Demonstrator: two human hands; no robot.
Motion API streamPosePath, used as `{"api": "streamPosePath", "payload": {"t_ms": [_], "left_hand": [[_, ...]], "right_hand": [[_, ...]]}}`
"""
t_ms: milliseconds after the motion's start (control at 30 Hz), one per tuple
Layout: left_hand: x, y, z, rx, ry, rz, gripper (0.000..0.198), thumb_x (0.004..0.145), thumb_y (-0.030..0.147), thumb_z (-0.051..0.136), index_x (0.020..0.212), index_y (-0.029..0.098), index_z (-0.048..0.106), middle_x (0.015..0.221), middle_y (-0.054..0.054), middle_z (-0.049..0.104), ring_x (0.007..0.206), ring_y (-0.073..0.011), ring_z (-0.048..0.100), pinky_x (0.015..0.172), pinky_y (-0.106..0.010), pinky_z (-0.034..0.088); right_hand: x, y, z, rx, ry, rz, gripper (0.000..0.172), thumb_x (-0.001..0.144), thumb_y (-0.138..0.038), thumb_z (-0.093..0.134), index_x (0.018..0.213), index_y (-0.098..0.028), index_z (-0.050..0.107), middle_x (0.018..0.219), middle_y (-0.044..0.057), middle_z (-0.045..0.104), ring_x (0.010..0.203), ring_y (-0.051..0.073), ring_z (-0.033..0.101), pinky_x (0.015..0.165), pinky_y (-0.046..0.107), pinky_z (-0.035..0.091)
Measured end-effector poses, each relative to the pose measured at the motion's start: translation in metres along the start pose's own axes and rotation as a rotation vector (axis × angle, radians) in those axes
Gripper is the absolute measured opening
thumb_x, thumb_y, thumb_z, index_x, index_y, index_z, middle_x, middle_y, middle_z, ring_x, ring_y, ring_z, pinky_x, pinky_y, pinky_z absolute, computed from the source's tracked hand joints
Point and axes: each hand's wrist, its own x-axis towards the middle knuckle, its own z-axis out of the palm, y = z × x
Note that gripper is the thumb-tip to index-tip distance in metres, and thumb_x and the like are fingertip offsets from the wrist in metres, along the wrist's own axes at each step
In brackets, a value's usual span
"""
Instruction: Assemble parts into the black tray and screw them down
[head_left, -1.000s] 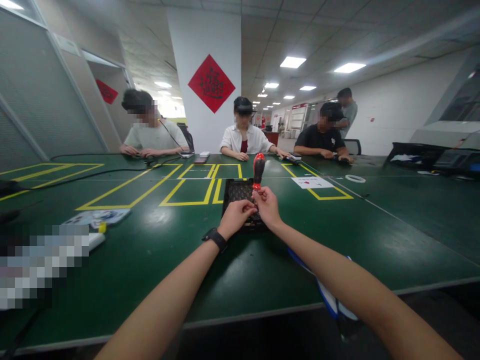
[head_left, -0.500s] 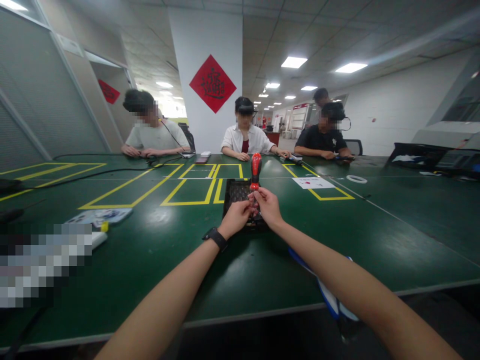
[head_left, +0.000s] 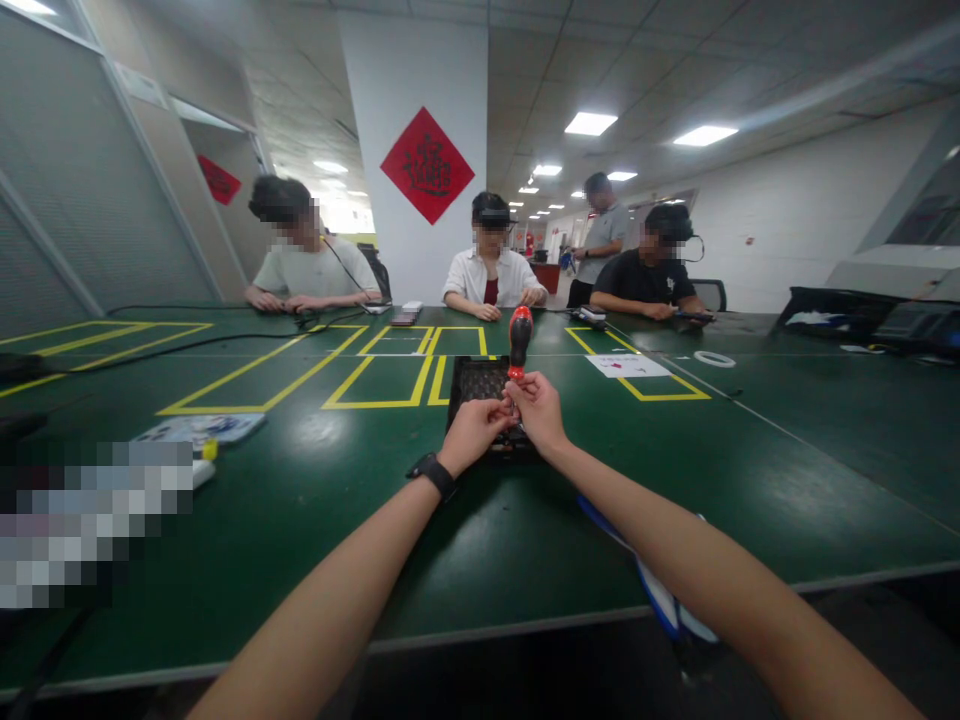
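A screwdriver with a red and black handle stands almost upright over a black tray on the green table. My right hand is closed around its shaft just below the handle. My left hand, with a black watch on its wrist, is pinched shut right beside it, fingertips at the shaft's lower part. What the left fingers hold is too small to make out. Both hands hover over the tray's near end.
Yellow taped rectangles mark the table beyond the tray. Three seated people work at the far edge and another person stands behind them. A paper sheet and a tape ring lie at the right, a booklet at the left.
The screwdriver handle swayed slightly left, then back right, while both hands stayed at the tray. A standing person in the background walked leftwards.
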Motion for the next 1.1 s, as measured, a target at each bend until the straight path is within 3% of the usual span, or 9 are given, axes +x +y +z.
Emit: {"api": "streamPosePath", "payload": {"t_ms": [133, 333, 600, 767, 867, 1100], "left_hand": [[-0.0004, -0.0017, 0.0006, 0.083, 0.020, 0.016, 0.028, 0.080, 0.032, 0.051, 0.069, 0.010, 0.064, 0.062, -0.004, 0.063, 0.056, -0.0115, 0.053, 0.053, -0.020, 0.034], [0.0005, -0.0034, 0.0013, 0.057, 0.007, 0.047, 0.024, 0.083, 0.022, 0.045, 0.078, 0.011, 0.066, 0.074, -0.006, 0.067, 0.063, -0.0123, 0.057, 0.059, -0.020, 0.037], [0.0010, -0.0042, 0.0031, 0.033, 0.010, 0.001, 0.030, 0.082, 0.035, 0.049, 0.081, 0.011, 0.067, 0.075, -0.007, 0.068, 0.064, -0.0143, 0.058, 0.059, -0.021, 0.038], [0.0006, -0.0021, 0.0013, 0.088, 0.014, -0.017, 0.035, 0.079, 0.042, 0.052, 0.070, 0.011, 0.065, 0.059, -0.002, 0.061, 0.054, -0.0104, 0.050, 0.051, -0.019, 0.031], [0.0006, -0.0020, 0.0009, 0.087, 0.013, -0.041, 0.033, 0.076, 0.041, 0.055, 0.066, 0.011, 0.064, 0.056, 0.000, 0.059, 0.051, -0.0094, 0.048, 0.049, -0.019, 0.029], [0.0000, -0.0039, 0.0021, 0.003, 0.001, -0.052, 0.019, 0.069, 0.031, 0.063, 0.072, 0.012, 0.062, 0.067, -0.002, 0.065, 0.060, -0.0120, 0.055, 0.055, -0.019, 0.036]], "right_hand": [[0.0005, -0.0010, -0.0012, 0.038, -0.045, 0.033, 0.030, 0.074, -0.043, 0.060, 0.086, -0.017, 0.051, 0.070, 0.001, 0.064, 0.055, 0.010, 0.059, 0.043, 0.019, 0.048], [0.0009, 0.0027, -0.0016, 0.033, -0.104, 0.086, 0.033, 0.078, -0.043, 0.054, 0.096, -0.016, 0.057, 0.082, 0.004, 0.066, 0.049, 0.007, 0.058, 0.041, 0.017, 0.047], [0.0006, 0.0038, -0.0006, 0.022, -0.015, 0.021, 0.026, 0.075, -0.039, 0.059, 0.081, -0.016, 0.052, 0.073, 0.003, 0.066, 0.057, 0.011, 0.062, 0.045, 0.020, 0.051], [-0.0010, 0.0005, 0.0008, 0.061, 0.022, -0.005, 0.028, 0.073, -0.037, 0.063, 0.077, -0.018, 0.043, 0.066, -0.001, 0.063, 0.052, 0.010, 0.060, 0.040, 0.019, 0.048], [-0.0016, -0.0008, 0.0014, 0.074, 0.023, -0.007, 0.030, 0.072, -0.037, 0.064, 0.076, -0.019, 0.041, 0.065, -0.002, 0.063, 0.049, 0.010, 0.059, 0.037, 0.018, 0.045], [-0.0015, -0.0009, 0.0002, 0.049, 0.021, -0.011, 0.029, 0.073, -0.041, 0.062, 0.081, -0.018, 0.047, 0.066, 0.000, 0.063, 0.049, 0.009, 0.058, 0.037, 0.017, 0.043]]}}
